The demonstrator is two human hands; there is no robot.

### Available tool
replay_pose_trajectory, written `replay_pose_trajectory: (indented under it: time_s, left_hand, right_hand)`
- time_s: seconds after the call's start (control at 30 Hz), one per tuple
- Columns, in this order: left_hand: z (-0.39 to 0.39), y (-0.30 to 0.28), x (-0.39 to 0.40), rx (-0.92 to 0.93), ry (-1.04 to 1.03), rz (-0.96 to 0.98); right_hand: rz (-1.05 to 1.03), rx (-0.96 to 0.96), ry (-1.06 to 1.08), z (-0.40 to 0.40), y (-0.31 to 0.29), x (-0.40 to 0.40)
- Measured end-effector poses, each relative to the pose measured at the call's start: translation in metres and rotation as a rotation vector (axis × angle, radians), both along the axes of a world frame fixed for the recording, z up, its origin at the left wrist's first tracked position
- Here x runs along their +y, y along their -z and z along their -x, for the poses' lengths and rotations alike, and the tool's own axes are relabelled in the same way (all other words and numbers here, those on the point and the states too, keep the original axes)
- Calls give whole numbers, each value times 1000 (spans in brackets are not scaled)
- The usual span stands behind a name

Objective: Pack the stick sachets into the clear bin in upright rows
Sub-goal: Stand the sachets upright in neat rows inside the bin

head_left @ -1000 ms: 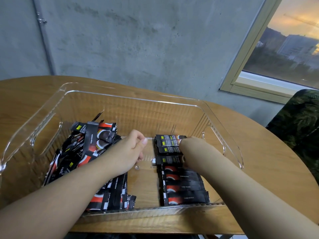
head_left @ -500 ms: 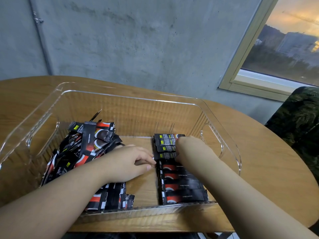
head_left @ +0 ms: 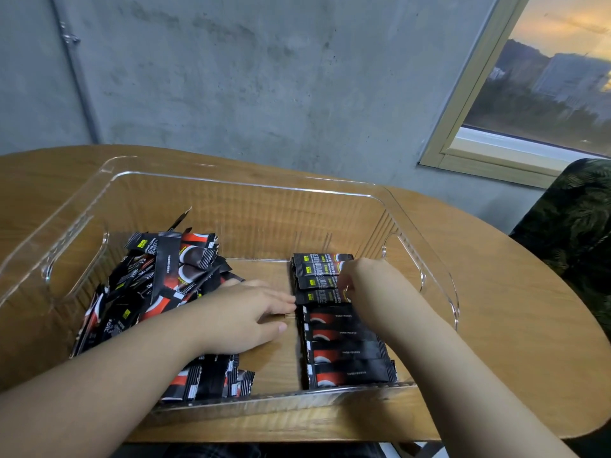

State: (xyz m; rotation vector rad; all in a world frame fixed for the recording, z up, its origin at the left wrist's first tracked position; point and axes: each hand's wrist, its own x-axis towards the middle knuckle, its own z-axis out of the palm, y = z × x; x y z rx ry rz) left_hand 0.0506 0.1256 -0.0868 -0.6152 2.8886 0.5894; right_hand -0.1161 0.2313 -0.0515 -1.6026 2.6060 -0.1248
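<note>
Inside the clear bin (head_left: 231, 183), the sachet row (head_left: 344, 325) is touched by the flat, open left hand (head_left: 244, 320); the right hand (head_left: 367, 279) is curled on it, apparently pinching 1 sachet.

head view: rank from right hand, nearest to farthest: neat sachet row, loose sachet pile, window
1. Neat sachet row: right side of the clear bin, directly under the right hand, whose fingers touch it.
2. Loose sachet pile: left side of the bin, past the left hand.
3. Window: in the wall, upper right, beyond the table.
</note>
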Motion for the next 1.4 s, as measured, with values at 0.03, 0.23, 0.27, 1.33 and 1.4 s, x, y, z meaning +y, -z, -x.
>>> replay_pose_trajectory:
  time_s: [0.03, 0.23, 0.27, 1.33, 1.4]
  left_hand:
    - [0, 0, 0, 15, -4, 0]
    - [1, -3, 0, 110, -64, 34]
    - [1, -3, 1, 97, -59, 37]
    - [-25, -28, 16, -271, 80, 251]
    - [-29, -25, 24, -247, 41, 212]
  right_hand:
    - [5, -2, -14, -1, 1, 0]
    - [-83, -29, -136, -3, 1, -3]
    - [-65, -21, -145, -3, 2, -2]
    - [324, -197, -145, -8, 1, -55]
    - [334, -214, -141, -9, 2, -55]
